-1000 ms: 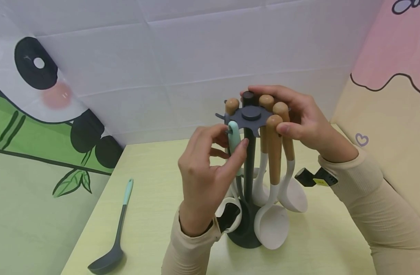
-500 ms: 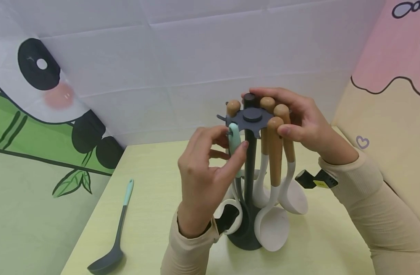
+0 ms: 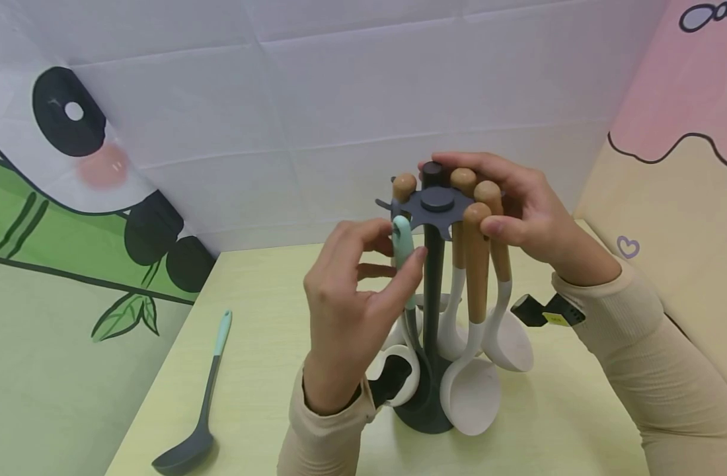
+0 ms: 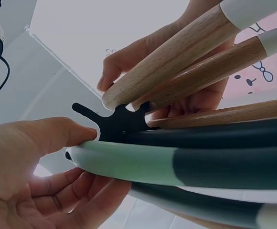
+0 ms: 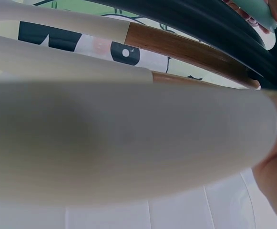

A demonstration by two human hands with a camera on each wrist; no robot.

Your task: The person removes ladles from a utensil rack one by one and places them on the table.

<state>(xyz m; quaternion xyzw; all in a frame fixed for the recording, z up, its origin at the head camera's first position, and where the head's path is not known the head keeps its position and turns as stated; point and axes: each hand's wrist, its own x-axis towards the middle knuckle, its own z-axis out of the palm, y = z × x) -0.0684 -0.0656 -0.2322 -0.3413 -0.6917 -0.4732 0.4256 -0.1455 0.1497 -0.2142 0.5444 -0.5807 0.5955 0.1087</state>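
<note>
In the head view my left hand [image 3: 354, 304] pinches the mint-green handle of a dark kitchen utensil [image 3: 402, 241] near its hole, beside the arms of a dark utensil stand [image 3: 437, 201]. The left wrist view has my thumb above and fingers below this handle [image 4: 124, 162]; the utensil's lower end is largely hidden behind others. My right hand [image 3: 527, 208] grips the stand's top from the right, its thumb against a wooden-handled white ladle [image 3: 475, 264] and its fingers reaching behind. Several more wooden-handled white utensils hang around the stand.
A dark ladle with a mint-green handle [image 3: 205, 396] lies on the pale yellow table [image 3: 268, 344] at the left. White cloth [image 3: 351, 86] rises behind, with printed panels at both sides. A blurred pale utensil [image 5: 128, 138] fills much of the right wrist view.
My left hand has shifted slightly left and down with the mint-green handle; the hook tip seen at its hole earlier no longer shows. My right hand keeps its hold on the stand.
</note>
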